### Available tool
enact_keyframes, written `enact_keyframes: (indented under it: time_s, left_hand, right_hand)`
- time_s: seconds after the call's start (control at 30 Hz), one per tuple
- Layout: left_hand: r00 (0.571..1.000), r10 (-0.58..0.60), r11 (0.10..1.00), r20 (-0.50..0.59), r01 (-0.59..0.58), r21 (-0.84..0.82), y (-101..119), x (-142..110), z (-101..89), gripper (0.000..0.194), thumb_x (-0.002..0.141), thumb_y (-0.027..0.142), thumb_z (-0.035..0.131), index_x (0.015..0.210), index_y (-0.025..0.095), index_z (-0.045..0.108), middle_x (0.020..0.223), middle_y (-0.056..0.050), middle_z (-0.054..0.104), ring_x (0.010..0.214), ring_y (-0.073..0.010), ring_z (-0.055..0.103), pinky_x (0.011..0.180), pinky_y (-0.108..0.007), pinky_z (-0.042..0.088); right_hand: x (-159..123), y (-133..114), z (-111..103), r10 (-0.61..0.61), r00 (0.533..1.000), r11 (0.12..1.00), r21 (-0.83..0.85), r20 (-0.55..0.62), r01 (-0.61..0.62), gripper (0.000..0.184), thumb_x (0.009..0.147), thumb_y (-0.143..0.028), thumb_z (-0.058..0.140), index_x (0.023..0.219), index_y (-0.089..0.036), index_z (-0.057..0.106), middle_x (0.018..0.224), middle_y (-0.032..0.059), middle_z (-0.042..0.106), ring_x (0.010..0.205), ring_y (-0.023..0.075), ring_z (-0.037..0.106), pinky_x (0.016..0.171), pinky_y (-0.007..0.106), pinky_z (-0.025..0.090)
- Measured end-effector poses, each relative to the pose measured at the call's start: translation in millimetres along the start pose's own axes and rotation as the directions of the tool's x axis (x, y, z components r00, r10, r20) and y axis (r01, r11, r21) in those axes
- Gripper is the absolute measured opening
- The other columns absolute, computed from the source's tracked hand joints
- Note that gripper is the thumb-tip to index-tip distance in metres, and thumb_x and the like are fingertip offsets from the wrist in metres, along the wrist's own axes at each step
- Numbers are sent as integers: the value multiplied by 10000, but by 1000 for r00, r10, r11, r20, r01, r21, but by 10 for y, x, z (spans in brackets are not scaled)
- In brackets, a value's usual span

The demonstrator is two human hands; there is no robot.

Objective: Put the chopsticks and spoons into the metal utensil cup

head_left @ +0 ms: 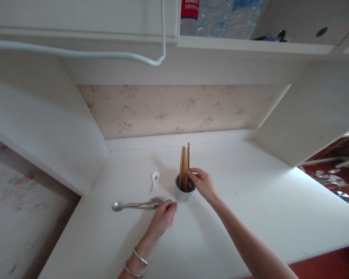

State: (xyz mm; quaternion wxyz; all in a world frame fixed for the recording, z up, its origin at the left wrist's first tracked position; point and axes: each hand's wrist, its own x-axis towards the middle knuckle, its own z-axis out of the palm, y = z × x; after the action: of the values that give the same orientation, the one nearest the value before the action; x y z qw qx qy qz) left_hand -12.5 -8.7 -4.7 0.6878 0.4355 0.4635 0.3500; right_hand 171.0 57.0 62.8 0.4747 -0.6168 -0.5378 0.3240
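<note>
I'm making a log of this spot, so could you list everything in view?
Chopsticks: several, brown, upright in the cup
Cup: one, pale, on the counter
Counter: one, white, below
Patterned spoon: one, white and blue, left of the cup
Metal spoons: at least two, silver, front left of the cup
Bottles: several, clear, upper shelf
Cable: one, white, upper left
Wallpaper: floral pink, behind
Floor: red, lower right
Bracelets: two, silver, left wrist
Left hand: one, bare, by the spoons
Right hand: one, bare, at a chopstick
</note>
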Motion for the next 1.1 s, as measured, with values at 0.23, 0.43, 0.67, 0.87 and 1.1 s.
enact_keyframes:
  time_s: [0.23, 0.43, 0.67, 0.87, 1.1]
  left_hand:
    - [1000, 7, 999, -24, -6, 40, 10, 1, 7, 411, 779, 567, 573, 670, 199, 427, 466, 113, 299, 398, -45, 251, 393, -192, 198]
    - [998, 31, 998, -47, -29, 57, -2, -2, 26, 431, 768, 598, 565, 671, 200, 432, 477, 111, 293, 408, -50, 251, 395, -191, 214]
    - [992, 29, 985, -124, -7, 175, 69, -182, -48, 413, 796, 574, 537, 659, 199, 431, 498, 97, 339, 388, -54, 299, 367, -188, 213]
    - [937, 40, 921, -346, 100, 378, 322, -515, -404, 423, 796, 593, 501, 669, 190, 499, 514, 67, 441, 392, -74, 398, 379, -187, 281]
    - [813, 5, 850, -582, 303, 431, 336, -519, -859, 516, 775, 655, 452, 631, 170, 549, 471, 38, 482, 382, -100, 423, 389, -203, 279]
  right_hand:
    - [-40, 49, 14, -9, 1000, 1000, -5, 20, 9, 257, 778, -402, 613, 886, -204, 736, 871, 63, 757, 791, 235, 714, 732, 342, 541]
    - [-35, 142, 18, -20, 999, 999, 39, 51, 18, 278, 777, -383, 622, 960, -202, 725, 983, 74, 743, 832, 232, 712, 733, 347, 562]
    - [-87, 226, -68, -23, 994, 987, 160, 104, 6, 426, 812, -471, 611, 1135, -196, 657, 1089, 103, 701, 975, 236, 668, 857, 378, 527]
    - [-167, 563, -154, 113, 993, 939, 325, 23, -114, 469, 820, -561, 556, 1085, -181, 627, 1005, 94, 689, 850, 225, 664, 808, 393, 533]
    - [-343, 840, -147, 96, 993, 964, 242, 72, -110, 378, 879, -533, 496, 990, -196, 625, 768, 34, 655, 686, 187, 597, 701, 316, 493]
